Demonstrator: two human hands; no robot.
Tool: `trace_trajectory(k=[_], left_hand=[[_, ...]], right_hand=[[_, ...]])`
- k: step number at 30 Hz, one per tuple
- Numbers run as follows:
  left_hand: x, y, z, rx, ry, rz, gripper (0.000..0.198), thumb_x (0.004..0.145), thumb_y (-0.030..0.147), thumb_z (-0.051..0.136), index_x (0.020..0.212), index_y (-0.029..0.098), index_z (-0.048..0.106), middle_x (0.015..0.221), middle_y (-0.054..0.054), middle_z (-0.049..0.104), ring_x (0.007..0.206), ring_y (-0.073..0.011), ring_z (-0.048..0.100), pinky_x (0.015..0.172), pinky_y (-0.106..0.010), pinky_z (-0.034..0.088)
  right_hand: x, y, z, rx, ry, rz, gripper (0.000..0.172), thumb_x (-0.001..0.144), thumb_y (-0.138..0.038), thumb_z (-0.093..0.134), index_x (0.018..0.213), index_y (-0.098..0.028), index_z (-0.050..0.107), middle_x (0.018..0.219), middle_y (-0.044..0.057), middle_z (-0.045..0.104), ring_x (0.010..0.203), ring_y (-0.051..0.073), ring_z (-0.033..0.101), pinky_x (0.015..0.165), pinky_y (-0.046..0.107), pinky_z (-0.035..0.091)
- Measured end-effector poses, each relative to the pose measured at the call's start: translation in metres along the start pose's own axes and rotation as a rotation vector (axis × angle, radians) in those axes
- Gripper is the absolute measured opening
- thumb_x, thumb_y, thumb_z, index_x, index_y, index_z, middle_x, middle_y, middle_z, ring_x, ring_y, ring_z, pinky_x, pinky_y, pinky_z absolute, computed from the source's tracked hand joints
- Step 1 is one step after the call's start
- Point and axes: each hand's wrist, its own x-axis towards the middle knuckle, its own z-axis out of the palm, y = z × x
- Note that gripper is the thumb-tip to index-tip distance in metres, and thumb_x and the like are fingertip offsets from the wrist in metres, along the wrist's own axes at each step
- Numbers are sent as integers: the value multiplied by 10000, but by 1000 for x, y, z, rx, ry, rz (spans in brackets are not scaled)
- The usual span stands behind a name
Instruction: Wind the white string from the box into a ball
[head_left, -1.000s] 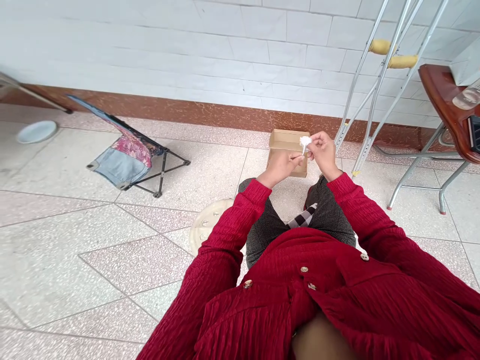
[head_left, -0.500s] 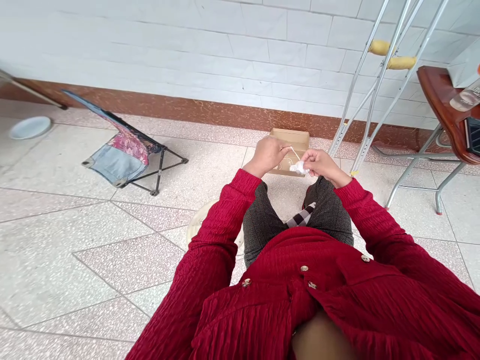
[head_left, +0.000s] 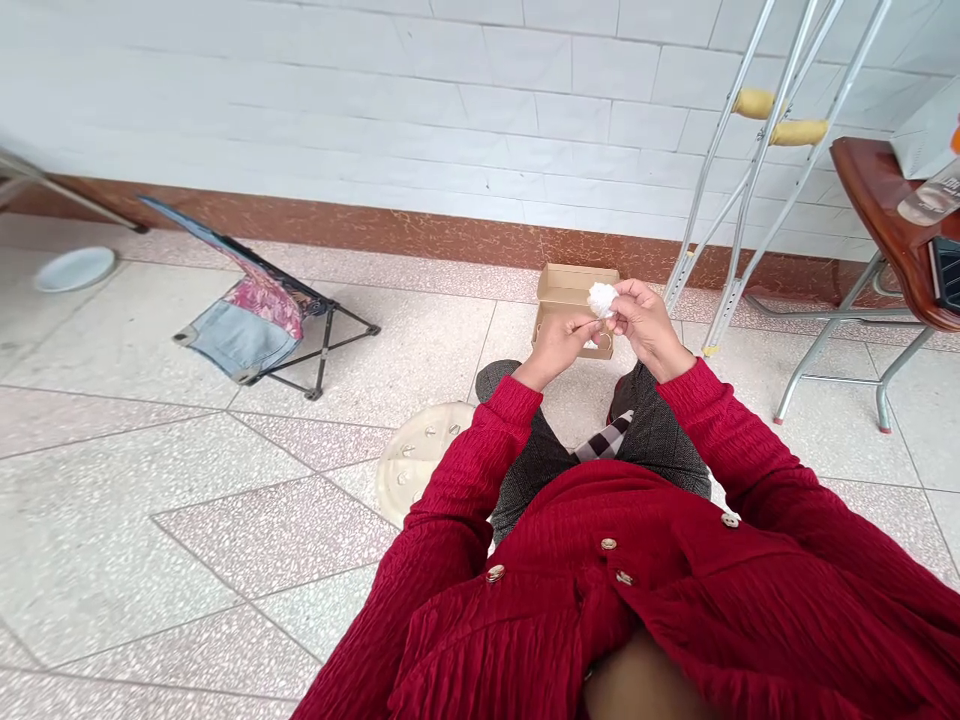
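A small white ruffled bundle (head_left: 602,298) stands up between my hands, above an open cardboard box on the floor. My right hand (head_left: 646,325) grips it from the right, thumb and fingers closed at its lower side. From the left, my left hand (head_left: 559,345) is pinched shut with its fingertips just under the bundle, touching or nearly touching my right fingers. The white strand seen in my left fingers earlier is mostly hidden now. Behind my hands, the cardboard box (head_left: 577,281) has its lid raised; something pale shows inside, partly covered by my hands.
A round cream stool (head_left: 411,460) stands beside my left leg. Further left is a folding chair (head_left: 251,335), with a pale basin (head_left: 75,270) beyond. Crutches (head_left: 739,200) lean on the wall at right, near a brown table (head_left: 874,190) bearing a bottle (head_left: 934,197).
My hands have come closer together. The white bundle has risen and turned upright in my right hand. My left hand has moved right and down, and the strand no longer stretches between them.
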Motion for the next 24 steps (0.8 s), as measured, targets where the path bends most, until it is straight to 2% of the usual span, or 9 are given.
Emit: trace_trajectory(k=[4,9,12,16,18,21,24], left_hand=[[4,-2,-2,138,19,7,266,904,250,582,736,161,768,602,8,650,561,-115,507,580,-248,318],[4,-5,-1,389,15,74,264,897,188,547,760,164,772,694,-32,714,637,-154,576,614,-271,325],[2,-6,0,441,7,71,262,892,170,544,785,162,782,748,-56,746,674,-176,614,628,-281,342],[-1,-8,1,427,12,74,270,886,161,539,839,175,805,755,-52,755,665,-175,619,620,-281,342],[-2,-10,1,423,9,60,272,882,160,541,853,176,811,734,-48,750,640,-171,607,607,-280,333],[-5,-14,2,426,-3,31,276,881,165,544,884,170,821,716,-50,746,612,-170,593,594,-280,323],[-8,-17,3,424,-14,24,281,886,165,540,878,167,821,757,-61,764,651,-181,623,609,-280,340]], right_hand=[[-11,-1,-7,8,-72,73,254,679,-204,757,871,-215,591,612,-63,652,438,70,561,403,169,393],[-17,-3,-14,-58,-145,25,434,687,-197,756,1109,-245,666,749,-54,715,455,78,584,401,191,448],[-19,-3,-16,-98,-173,47,388,677,-225,782,1056,-205,703,760,-26,728,494,100,633,446,217,518],[-21,-1,-19,-90,-174,113,449,621,-231,851,1043,-199,698,789,0,764,575,147,712,553,263,600],[-23,-3,-21,-110,-197,126,473,612,-244,879,1048,-197,703,802,13,775,610,161,734,565,261,598],[-24,-5,-24,-163,-235,129,473,607,-267,910,1033,-188,720,800,23,779,606,154,728,493,211,522],[-23,-6,-27,-188,-277,134,476,604,-282,927,1030,-181,739,786,23,775,596,142,715,469,194,481]])
